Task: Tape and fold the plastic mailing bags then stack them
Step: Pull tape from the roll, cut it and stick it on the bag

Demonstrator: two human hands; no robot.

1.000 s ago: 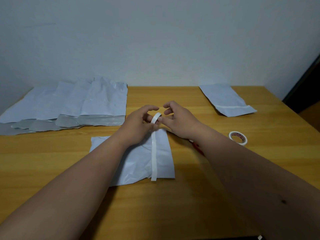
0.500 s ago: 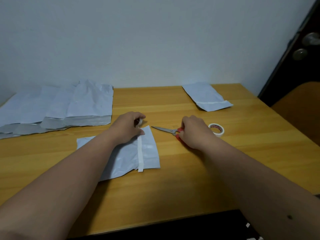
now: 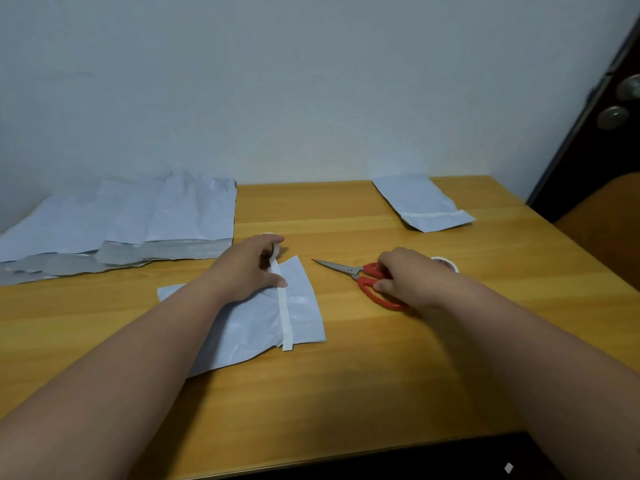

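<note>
A folded pale blue mailing bag (image 3: 298,317) lies in the middle of the wooden table (image 3: 346,393). A white tape strip (image 3: 285,317) runs down its fold and sticks out past the near edge. My left hand (image 3: 249,268) presses on the bag's far end and holds a small white tape roll (image 3: 275,251) still joined to the strip. My right hand (image 3: 403,278) grips the red handles of the scissors (image 3: 360,277), whose blades lie on the table pointing left. A taped, folded bag (image 3: 420,202) rests at the back right.
Several unfolded bags (image 3: 131,220) lie overlapped at the back left, silver flaps toward me. A second tape roll (image 3: 446,263) sits just behind my right hand. A dark door (image 3: 606,109) with a knob stands at the right; the wall backs the table.
My right hand left the tape strip, moved right and took hold of the scissors' handles. My left hand lowered the tape roll onto the bag's far end. The camera swung right.
</note>
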